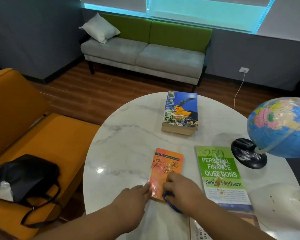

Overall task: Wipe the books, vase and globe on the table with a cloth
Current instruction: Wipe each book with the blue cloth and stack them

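An orange paperback (166, 165) lies flat near the front of the round marble table (128, 144). My left hand (133, 196) touches the paperback's left edge with straight fingers. My right hand (180, 189) grips a blue cloth (171, 203) and presses it on the book's lower part. A green finance book (220, 172) lies to the right. A stack of books topped by a blue literature book (181, 110) sits further back. The globe (282, 125) on its black base (248, 153) stands at the right. A white vase (282, 205) is at the lower right, blurred.
An orange armchair (33, 127) with a black handbag (28, 175) stands left of the table. A grey and green sofa (145, 54) with a white cushion (99, 28) is against the far wall. Another book (223, 226) lies at the table's front edge.
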Tool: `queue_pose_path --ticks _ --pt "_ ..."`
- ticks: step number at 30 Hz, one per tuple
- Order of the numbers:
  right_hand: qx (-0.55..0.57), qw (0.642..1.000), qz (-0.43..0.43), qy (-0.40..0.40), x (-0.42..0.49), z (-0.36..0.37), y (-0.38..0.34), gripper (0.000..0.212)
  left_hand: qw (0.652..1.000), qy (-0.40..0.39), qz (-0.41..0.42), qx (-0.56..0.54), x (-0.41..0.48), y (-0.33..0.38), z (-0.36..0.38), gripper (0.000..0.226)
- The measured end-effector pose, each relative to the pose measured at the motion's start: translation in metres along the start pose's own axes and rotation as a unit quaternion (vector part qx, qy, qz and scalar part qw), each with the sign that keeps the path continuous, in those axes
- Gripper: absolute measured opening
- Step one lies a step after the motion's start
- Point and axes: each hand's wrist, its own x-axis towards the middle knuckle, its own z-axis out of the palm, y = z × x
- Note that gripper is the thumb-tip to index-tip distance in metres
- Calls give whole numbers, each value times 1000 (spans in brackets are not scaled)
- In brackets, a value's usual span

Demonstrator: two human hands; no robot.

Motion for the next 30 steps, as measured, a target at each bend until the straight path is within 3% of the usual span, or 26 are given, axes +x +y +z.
queue_pose_path --ticks 2,5,6,10,15,19,24,28,30 --pt "24 1000 5 2 1 -1 1 21 1000 -2 0 1 0 -1 -1 68" --pt "21 991 117 62 10 -8 15 21 1000 -10 -2 1 -1 0 -3 67" --pt "13 990 119 70 10 -7 14 21 1000 -13 -3 2 -1 1 -4 67" --pt "58 998 0 5 1 5 1 25 1000 -10 -6 -6 -1 1 -6 66" --pt "71 990 97 78 3 -1 18 30 1000 -19 -6 -13 -4 -1 -7 68" --pt "73 996 -45 6 -15 9 5 41 1000 -22 -10 -20 -4 -1 -7 69" --pt "65 992 80 73 -12 2 14 35 999 -32 -9 -19 -6 -2 -9 68" --pt "74 997 10 17 -18 13 -7 33 999 -29 -10 -27 -6 -2 -9 67" --pt "87 994 54 36 -15 12 3 33 999 -28 -11 -29 -7 -2 -10 67"
